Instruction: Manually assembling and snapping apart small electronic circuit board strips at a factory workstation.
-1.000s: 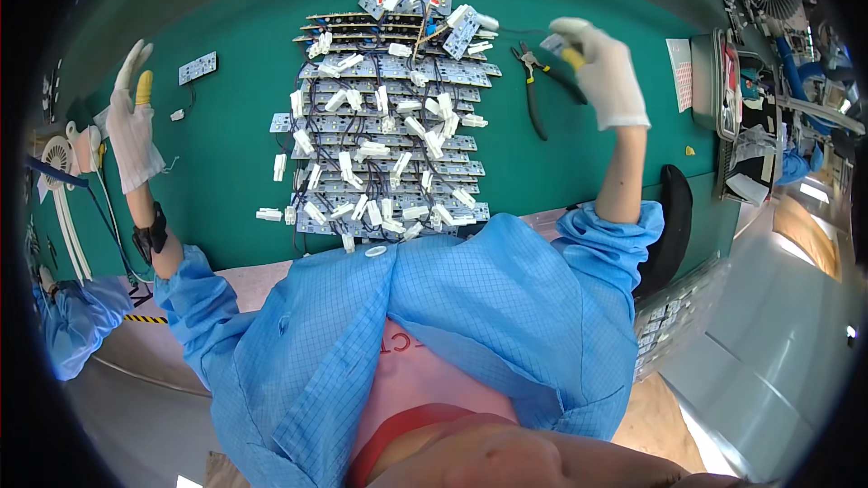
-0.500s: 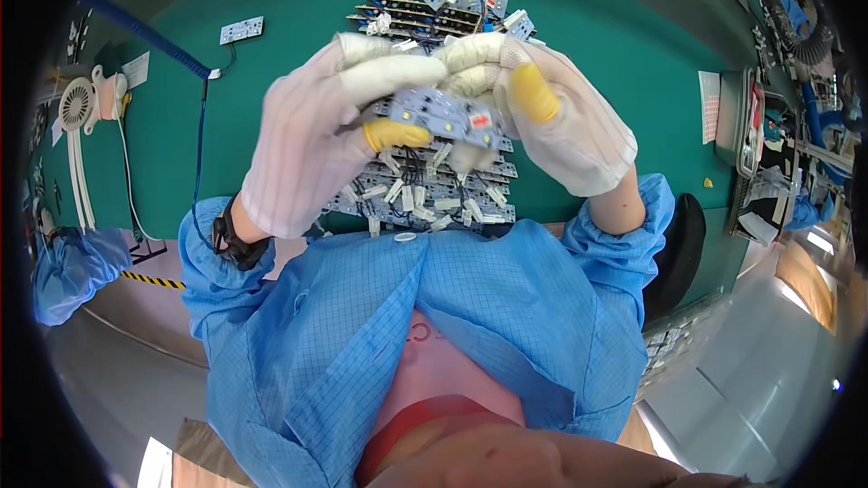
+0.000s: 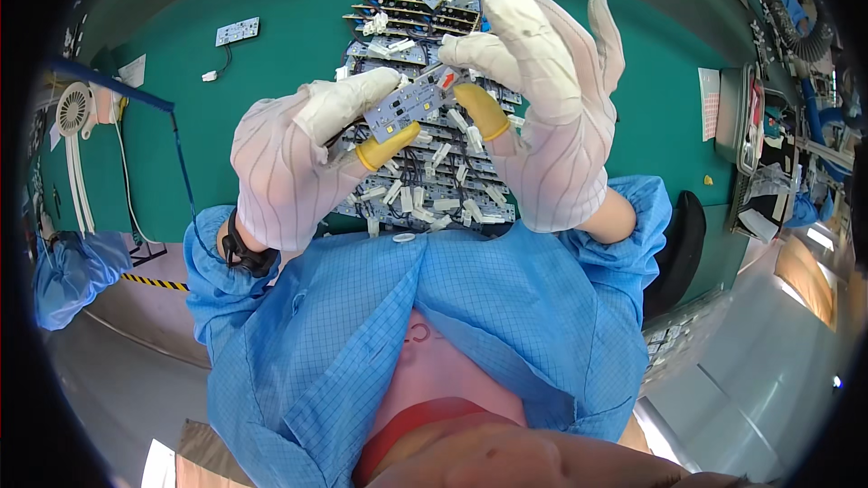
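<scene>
A small pale LED circuit board (image 3: 411,107) with a red arrow mark is held tilted above the pile, its right end higher. My left hand (image 3: 303,149), in a striped white glove with a yellow thumb cover, closes finger and thumb on the board's left end. At the marked end, the yellow-covered thumb and index finger of my right hand (image 3: 547,117) pinch the board, while its other fingers stand raised and spread. Below lie rows of similar circuit boards (image 3: 425,190) with dark wires and white connectors, partly hidden by both hands.
One separate circuit board (image 3: 237,32) with a wired plug lies at left on the green mat (image 3: 298,45). A blue coiled cord (image 3: 117,86) hangs beside a small fan (image 3: 74,111). At right are a sheet of paper (image 3: 711,104) and a metal tray (image 3: 743,122).
The board has turned so its right end points up. My right hand has opened out its outer fingers and lifted them, and my left hand has shifted slightly left and down.
</scene>
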The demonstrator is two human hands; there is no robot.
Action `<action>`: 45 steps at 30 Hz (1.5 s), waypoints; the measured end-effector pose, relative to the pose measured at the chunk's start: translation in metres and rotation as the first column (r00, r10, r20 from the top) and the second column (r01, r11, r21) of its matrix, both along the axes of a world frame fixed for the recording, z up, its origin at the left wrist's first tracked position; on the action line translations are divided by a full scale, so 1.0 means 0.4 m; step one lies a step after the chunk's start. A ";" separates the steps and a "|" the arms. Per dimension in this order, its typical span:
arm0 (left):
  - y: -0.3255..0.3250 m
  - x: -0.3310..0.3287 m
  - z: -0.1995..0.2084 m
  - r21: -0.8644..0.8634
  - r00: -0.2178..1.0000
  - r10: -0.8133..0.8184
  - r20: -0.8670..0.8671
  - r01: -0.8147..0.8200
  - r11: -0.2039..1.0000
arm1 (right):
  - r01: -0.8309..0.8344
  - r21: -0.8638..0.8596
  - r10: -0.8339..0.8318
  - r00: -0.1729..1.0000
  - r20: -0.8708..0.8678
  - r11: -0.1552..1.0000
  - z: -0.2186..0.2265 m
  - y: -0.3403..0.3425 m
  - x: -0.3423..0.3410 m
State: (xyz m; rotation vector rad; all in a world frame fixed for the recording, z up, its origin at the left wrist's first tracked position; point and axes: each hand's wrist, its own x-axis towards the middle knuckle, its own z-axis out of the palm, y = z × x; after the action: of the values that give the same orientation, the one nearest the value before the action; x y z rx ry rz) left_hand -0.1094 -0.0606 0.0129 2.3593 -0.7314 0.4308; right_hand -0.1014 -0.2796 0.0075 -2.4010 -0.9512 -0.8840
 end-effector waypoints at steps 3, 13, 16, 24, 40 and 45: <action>0.004 -0.001 -0.008 -0.011 0.990 -0.048 0.132 0.050 0.999 | 0.027 0.022 -0.028 0.999 0.043 0.999 -0.002 0.003 -0.008; 0.023 -0.011 -0.039 0.062 0.975 -0.016 0.223 0.002 0.998 | 0.119 0.074 -0.095 0.958 -0.272 0.990 0.012 0.021 -0.053; 0.028 -0.017 -0.031 0.138 0.977 -0.041 0.209 0.012 0.990 | 0.070 0.393 0.119 0.892 -0.436 0.917 -0.032 0.028 -0.047; 0.037 -0.014 -0.021 0.280 0.983 -0.073 0.170 0.023 0.960 | 0.151 0.385 0.095 0.829 -0.551 0.911 -0.004 0.041 -0.035; 0.044 -0.004 -0.052 0.216 0.918 -0.086 0.386 0.001 0.976 | 0.189 0.406 0.068 0.839 -0.540 0.894 -0.014 0.047 -0.040; 0.040 0.005 -0.056 0.185 0.894 -0.107 0.435 0.027 0.982 | 0.135 0.464 0.095 0.894 -0.438 0.875 -0.027 0.054 -0.037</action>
State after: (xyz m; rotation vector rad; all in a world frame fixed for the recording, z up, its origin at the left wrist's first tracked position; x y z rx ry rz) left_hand -0.1073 -0.0445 -0.0095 2.4110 -1.0954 0.9294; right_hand -0.1160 -0.2581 -0.0033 -2.0365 -0.4520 -0.4562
